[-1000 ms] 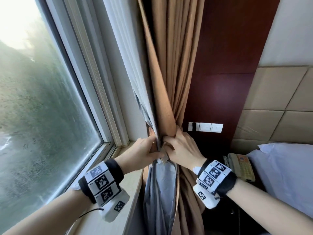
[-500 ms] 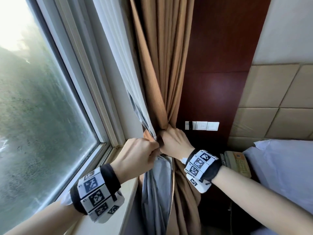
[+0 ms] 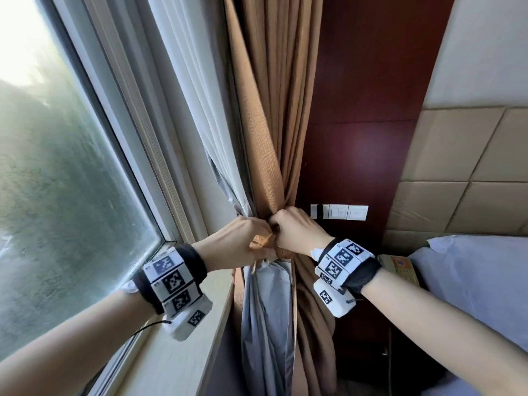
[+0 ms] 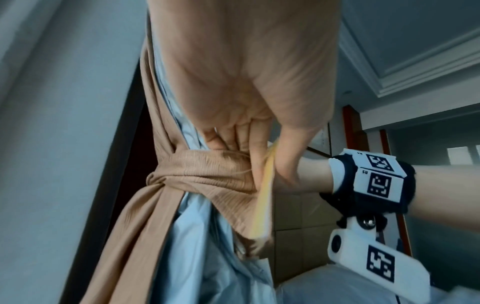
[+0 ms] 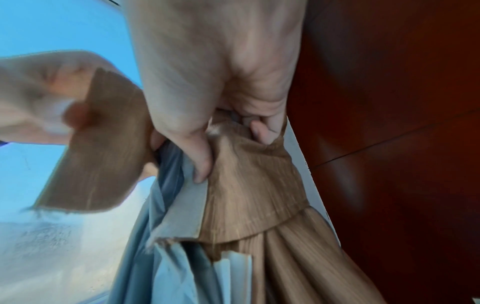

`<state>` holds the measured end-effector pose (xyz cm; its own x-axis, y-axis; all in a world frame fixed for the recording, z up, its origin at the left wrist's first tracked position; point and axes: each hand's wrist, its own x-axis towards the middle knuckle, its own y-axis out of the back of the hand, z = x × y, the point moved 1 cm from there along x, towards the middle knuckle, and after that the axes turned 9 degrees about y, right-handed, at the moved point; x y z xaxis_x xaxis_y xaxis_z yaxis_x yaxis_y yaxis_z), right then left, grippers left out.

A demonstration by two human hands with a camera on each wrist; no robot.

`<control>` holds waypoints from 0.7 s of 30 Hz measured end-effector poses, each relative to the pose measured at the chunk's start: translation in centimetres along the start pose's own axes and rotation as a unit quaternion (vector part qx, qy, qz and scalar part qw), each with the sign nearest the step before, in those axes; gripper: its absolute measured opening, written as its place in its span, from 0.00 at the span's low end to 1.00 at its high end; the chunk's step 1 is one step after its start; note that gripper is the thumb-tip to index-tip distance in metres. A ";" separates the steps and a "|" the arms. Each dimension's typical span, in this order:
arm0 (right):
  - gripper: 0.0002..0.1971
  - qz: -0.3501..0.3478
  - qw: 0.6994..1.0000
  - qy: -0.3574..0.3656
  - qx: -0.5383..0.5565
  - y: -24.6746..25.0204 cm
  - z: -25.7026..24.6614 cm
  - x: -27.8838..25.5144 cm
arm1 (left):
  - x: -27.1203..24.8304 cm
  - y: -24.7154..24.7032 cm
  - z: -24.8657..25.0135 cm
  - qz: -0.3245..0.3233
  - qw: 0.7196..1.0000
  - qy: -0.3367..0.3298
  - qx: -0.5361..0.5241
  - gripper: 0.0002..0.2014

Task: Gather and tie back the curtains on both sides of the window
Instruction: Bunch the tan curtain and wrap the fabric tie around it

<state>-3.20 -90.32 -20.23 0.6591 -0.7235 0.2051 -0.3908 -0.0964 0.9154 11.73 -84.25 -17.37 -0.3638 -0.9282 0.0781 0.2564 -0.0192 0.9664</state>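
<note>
The tan curtain (image 3: 265,115) with its pale grey lining (image 3: 265,315) hangs bunched beside the window's right edge. A tan fabric tie-back band (image 4: 205,174) wraps the bundle at its waist. My left hand (image 3: 243,241) grips one end of the band (image 5: 101,148) on the bundle's window side. My right hand (image 3: 297,230) grips the other end (image 5: 249,181) against the curtain, fingers curled into the folds. Both fists meet knuckle to knuckle at the waist. The knot itself is hidden behind them.
The window pane (image 3: 65,178) and its sill (image 3: 183,350) fill the left. Behind the curtain a dark red wood panel (image 3: 368,110) carries white wall switches (image 3: 340,212). A telephone (image 3: 397,267) and a white pillow (image 3: 480,284) lie at the right.
Both hands have drawn closer into tight fists at the curtain's waist, with the band's ends pulled snug. The left hand has turned so a tan end sticks out below it.
</note>
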 end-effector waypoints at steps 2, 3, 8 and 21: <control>0.11 0.001 1.000 0.003 0.011 -0.1 0.2 0.3 | -0.3 0.1 0.0 -0.035 0.999 0.010 0.019 0.15; 0.11 0.003 1.000 0.007 0.013 -0.2 0.1 0.4 | -0.5 0.3 -0.1 -0.052 0.998 0.013 0.024 0.18; 0.10 0.020 0.999 0.002 0.036 -0.3 -0.4 0.8 | -0.3 0.4 -0.7 -0.034 0.999 0.015 0.039 0.07; 0.11 0.031 0.997 0.003 0.066 -0.5 0.0 1.1 | -0.6 -3.2 -2.3 0.148 0.988 0.027 -0.037 0.05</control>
<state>-2.28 -91.05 -20.47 0.6345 -0.7272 0.2618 -0.5113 -0.1410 0.8477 13.17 -84.48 -21.03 -0.2159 -0.9156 0.3393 0.4100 0.2304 0.8825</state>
